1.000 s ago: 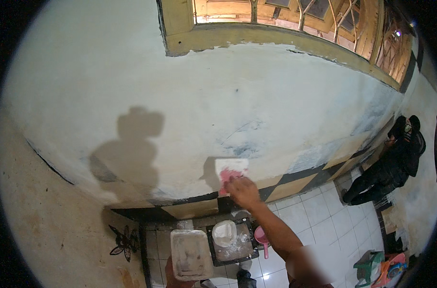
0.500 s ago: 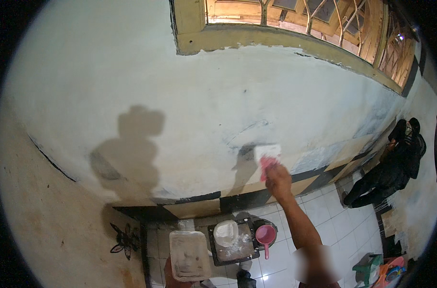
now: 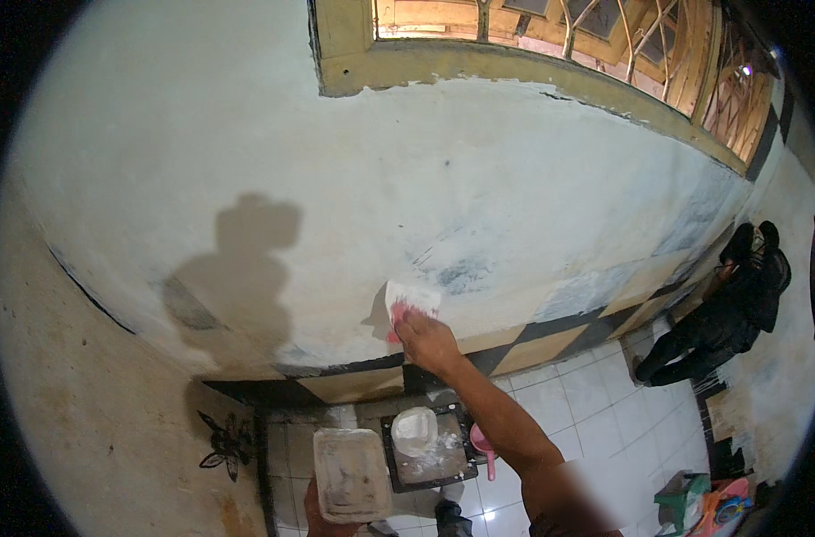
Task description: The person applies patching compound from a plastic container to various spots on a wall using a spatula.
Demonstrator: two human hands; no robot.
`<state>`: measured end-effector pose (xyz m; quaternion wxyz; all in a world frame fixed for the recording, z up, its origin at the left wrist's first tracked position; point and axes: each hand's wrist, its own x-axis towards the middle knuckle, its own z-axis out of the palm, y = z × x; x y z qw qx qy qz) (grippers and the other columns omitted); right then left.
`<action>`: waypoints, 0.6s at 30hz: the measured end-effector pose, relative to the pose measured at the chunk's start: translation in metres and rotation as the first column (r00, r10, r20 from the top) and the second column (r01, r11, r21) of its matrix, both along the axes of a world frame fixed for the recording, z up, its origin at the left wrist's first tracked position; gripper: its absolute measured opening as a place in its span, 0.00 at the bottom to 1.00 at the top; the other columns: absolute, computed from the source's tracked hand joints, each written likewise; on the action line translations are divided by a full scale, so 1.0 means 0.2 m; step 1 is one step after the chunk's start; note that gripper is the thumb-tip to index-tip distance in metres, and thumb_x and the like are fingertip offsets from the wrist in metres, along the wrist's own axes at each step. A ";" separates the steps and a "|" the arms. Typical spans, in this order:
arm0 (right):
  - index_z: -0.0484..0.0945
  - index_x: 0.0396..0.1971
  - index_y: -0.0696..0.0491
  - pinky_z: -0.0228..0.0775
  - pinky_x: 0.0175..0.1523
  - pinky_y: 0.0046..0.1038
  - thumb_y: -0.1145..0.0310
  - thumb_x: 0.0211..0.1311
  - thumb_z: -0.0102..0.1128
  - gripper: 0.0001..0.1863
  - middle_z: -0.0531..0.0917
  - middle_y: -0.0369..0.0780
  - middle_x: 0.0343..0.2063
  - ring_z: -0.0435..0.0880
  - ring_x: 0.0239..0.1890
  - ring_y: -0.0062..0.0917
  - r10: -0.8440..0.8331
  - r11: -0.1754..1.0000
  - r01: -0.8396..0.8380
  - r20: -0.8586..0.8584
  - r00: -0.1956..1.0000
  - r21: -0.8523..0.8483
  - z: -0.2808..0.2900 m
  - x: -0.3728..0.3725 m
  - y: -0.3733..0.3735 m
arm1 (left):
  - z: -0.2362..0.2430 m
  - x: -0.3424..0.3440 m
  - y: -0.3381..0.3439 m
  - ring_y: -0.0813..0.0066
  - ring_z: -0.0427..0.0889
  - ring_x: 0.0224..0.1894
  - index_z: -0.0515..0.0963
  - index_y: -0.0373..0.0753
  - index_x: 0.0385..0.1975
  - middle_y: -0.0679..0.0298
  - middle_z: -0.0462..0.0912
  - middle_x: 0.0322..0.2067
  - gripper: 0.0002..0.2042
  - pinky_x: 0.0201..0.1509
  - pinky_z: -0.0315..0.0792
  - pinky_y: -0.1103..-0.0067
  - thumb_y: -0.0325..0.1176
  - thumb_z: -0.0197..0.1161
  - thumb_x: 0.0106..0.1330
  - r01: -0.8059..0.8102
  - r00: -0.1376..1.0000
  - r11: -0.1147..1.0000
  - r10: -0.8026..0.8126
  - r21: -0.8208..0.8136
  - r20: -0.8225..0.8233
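My right hand (image 3: 428,345) is closed around a putty knife (image 3: 415,297) with a red-streaked handle. White paste coats the knife's wide blade, which is at the whitish wall (image 3: 318,152) just above the black and tan tile band. Up and to the right of the blade, a dark smudged patch (image 3: 461,275) shows on the wall. Low in the view, my left hand (image 3: 316,515) grips the side of a shallow rectangular tub (image 3: 352,474) smeared with pale residue; the tub hides most of its fingers.
A square dark-rimmed stand (image 3: 430,479) holds a white container (image 3: 415,431), with a pink dipper (image 3: 484,445) beside it. A person in dark clothes (image 3: 716,313) is by the right wall. A barred wooden window (image 3: 506,67) is above. Colourful items (image 3: 707,503) lie at lower right.
My right hand has swept the putty knife left and slightly down along the wall, uncovering the dark smudged patch. My left hand still holds the tub in nearly the same place.
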<state>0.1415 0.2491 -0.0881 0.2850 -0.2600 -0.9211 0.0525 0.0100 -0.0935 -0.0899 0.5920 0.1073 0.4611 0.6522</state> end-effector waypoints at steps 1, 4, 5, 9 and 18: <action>0.74 0.39 0.55 0.75 0.44 0.39 0.69 0.48 0.59 0.16 0.79 0.45 0.39 0.80 0.42 0.42 0.014 0.995 -0.005 -0.084 0.996 0.102 -0.03 0.00 -0.04 | 0.00 -0.01 -0.01 0.56 0.73 0.57 0.64 0.47 0.61 0.55 0.72 0.56 0.31 0.57 0.69 0.51 0.53 0.58 0.59 -0.008 1.000 1.000 0.008 -0.007 0.011; 0.76 0.36 0.52 0.75 0.43 0.38 0.70 0.45 0.60 0.14 0.79 0.44 0.37 0.80 0.40 0.39 0.005 0.952 0.037 -0.137 0.991 0.303 0.06 0.12 -0.07 | 0.01 -0.03 -0.03 0.57 0.73 0.57 0.64 0.47 0.61 0.55 0.72 0.55 0.31 0.57 0.69 0.52 0.52 0.59 0.59 -0.018 0.999 1.000 0.019 -0.017 0.043; 0.76 0.34 0.50 0.75 0.42 0.37 0.70 0.44 0.60 0.13 0.79 0.43 0.36 0.80 0.40 0.38 -0.011 0.934 0.054 -0.122 0.993 0.354 0.11 0.17 -0.05 | 0.01 -0.03 -0.03 0.57 0.73 0.57 0.64 0.46 0.61 0.55 0.72 0.55 0.31 0.57 0.70 0.52 0.52 0.59 0.59 -0.014 0.999 1.000 0.015 -0.016 0.049; 0.75 0.26 0.48 0.71 0.34 0.39 0.69 0.42 0.62 0.08 0.77 0.37 0.28 0.79 0.34 0.34 -0.136 0.857 0.248 -0.267 0.954 0.451 0.37 0.27 0.16 | 0.03 -0.02 -0.02 0.57 0.73 0.57 0.64 0.45 0.60 0.55 0.72 0.55 0.31 0.58 0.70 0.54 0.50 0.61 0.59 0.030 0.999 0.999 -0.029 0.014 -0.034; 0.66 0.59 0.52 0.66 0.61 0.41 0.63 0.58 0.53 0.27 0.74 0.45 0.54 0.73 0.57 0.39 0.112 0.925 -0.202 0.280 0.954 0.320 -0.14 0.33 0.08 | 0.08 -0.05 -0.03 0.59 0.75 0.55 0.64 0.43 0.59 0.55 0.72 0.54 0.33 0.55 0.74 0.59 0.48 0.67 0.55 0.135 0.971 0.989 -0.122 0.053 -0.208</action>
